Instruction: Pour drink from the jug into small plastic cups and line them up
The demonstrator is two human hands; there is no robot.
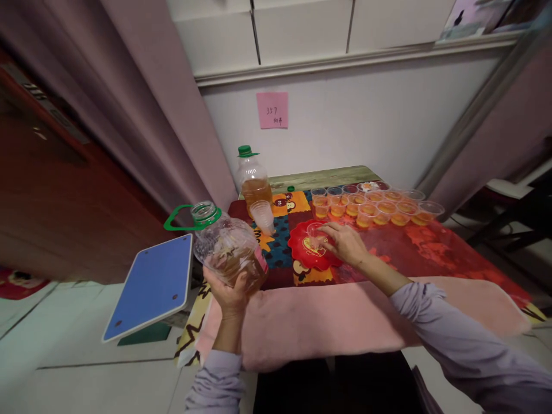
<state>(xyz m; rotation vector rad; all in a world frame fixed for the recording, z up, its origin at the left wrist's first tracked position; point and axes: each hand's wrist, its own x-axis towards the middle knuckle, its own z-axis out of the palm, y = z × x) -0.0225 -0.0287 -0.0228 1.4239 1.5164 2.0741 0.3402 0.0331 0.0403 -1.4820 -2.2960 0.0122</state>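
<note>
My left hand (227, 288) is wrapped round the lower part of a large clear plastic jug (230, 244) that is tilted slightly and partly filled with amber liquid. Its mouth has no cap, and a green handle loop sticks out to the left. Over a red scalloped plate (297, 248) with a gold print, my right hand (347, 244) grips a small clear plastic cup (317, 234) at its side. A stack of clear cups (262, 217) leans near a second jug (256, 187), which has a green cap. Several cups with amber liquid (382, 208) stand in rows to the right.
A green cap (290, 188) lies at the back of the patterned tablecloth (431, 247). Along the front edge runs a pink cloth (336, 322). Left of the table stands a blue board (150, 282). A wall with a pink note (272, 110) rises behind.
</note>
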